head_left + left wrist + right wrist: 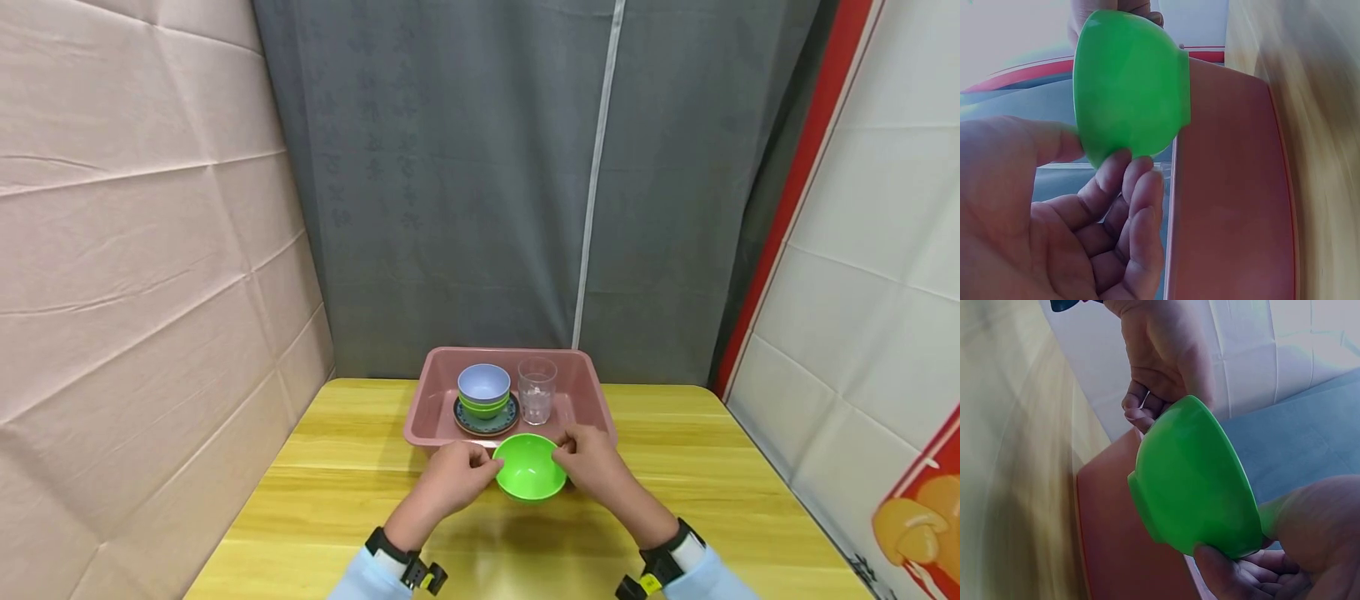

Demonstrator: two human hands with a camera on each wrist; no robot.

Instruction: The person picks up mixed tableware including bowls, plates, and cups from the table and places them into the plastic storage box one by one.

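A bright green bowl is held up in front of the pink tub, above the table. My left hand pinches its left rim between thumb and fingertips, and my right hand pinches the right rim. In the left wrist view the green bowl shows its outer wall and foot ring, clear of the wood. Inside the pink tub a light blue bowl is stacked on green bowls, which stand on a dark-patterned plate. Beside them stands a clear glass.
The wooden table carries the tub near its back edge. Grey curtain hangs behind it. Pale cloth walls off the left, and a white panel the right.
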